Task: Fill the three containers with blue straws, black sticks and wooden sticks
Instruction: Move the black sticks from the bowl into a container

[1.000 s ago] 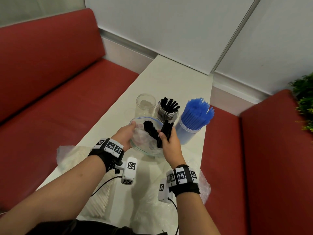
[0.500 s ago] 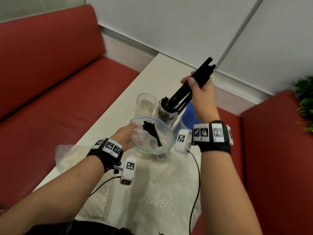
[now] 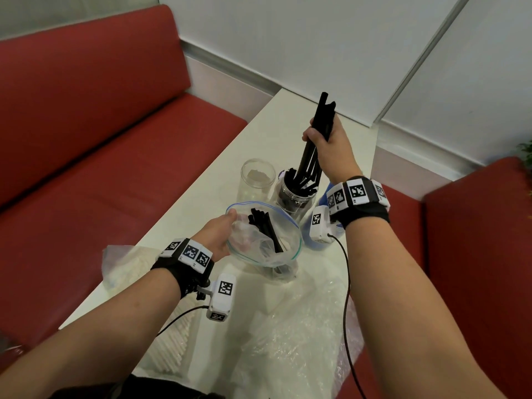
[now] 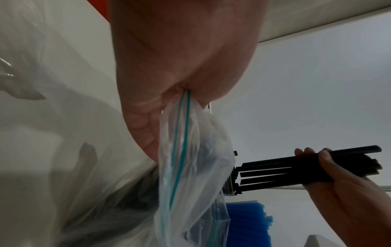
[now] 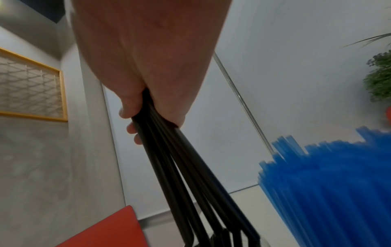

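Note:
My right hand grips a bundle of black sticks nearly upright, their lower ends inside the middle clear jar, which holds more black sticks. The same bundle runs down from my fingers in the right wrist view. My left hand pinches the rim of an open zip bag with a few black sticks left inside; the pinch on the bag shows in the left wrist view. An empty clear jar stands to the left. The blue straws fill a container mostly hidden behind my right wrist.
The narrow white table runs between two red benches. A bag of pale sticks and crumpled bubble wrap lie near me. A green plant is at the far right.
My right hand pulled a bundle of black sticks out of the bag, lifted it over the middle jar and turned it more upright with the ends in the jar. The left hand kept holding the bag.

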